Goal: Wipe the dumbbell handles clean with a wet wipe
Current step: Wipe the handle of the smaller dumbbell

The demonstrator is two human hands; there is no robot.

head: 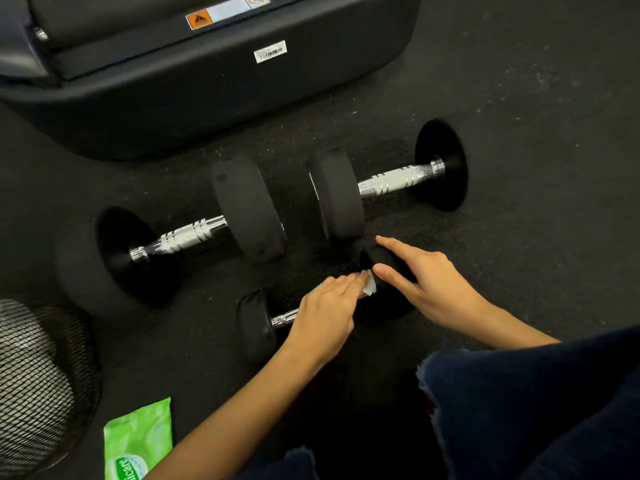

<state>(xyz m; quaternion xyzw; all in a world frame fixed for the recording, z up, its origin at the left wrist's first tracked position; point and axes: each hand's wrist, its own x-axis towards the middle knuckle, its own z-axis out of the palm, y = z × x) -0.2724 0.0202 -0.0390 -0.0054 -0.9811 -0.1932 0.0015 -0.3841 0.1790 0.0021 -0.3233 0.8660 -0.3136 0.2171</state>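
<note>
Three dumbbells: on black floor (519, 98); small dumbbell (258, 322) nearest, large left dumbbell (187, 235) at its 10 o'clock, large right dumbbell (388, 183) at its 1 o'clock.
Hidden: small dumbbell's handle mostly covered by left hand (323, 315); only a short chrome stub shows. Its right head lies partly under right hand (424, 284).
Cut off: green wipes packet (138, 441) and mesh fan guard (38, 382) run off frame at 7 to 8 o'clock.
Writing: packet reads "...icare", start lost. Orange warning sticker (198, 19) and barcode label (270, 51) on dark machine base (207, 95) at 12 o'clock, illegible.
Axis: all three dumbbells run from 8 o'clock to 2 o'clock.
Left hand: curled over handle, pressing white wet wipe (127, 288) against it.
Right hand: fingers spread, resting on the head; grips nothing.
</note>
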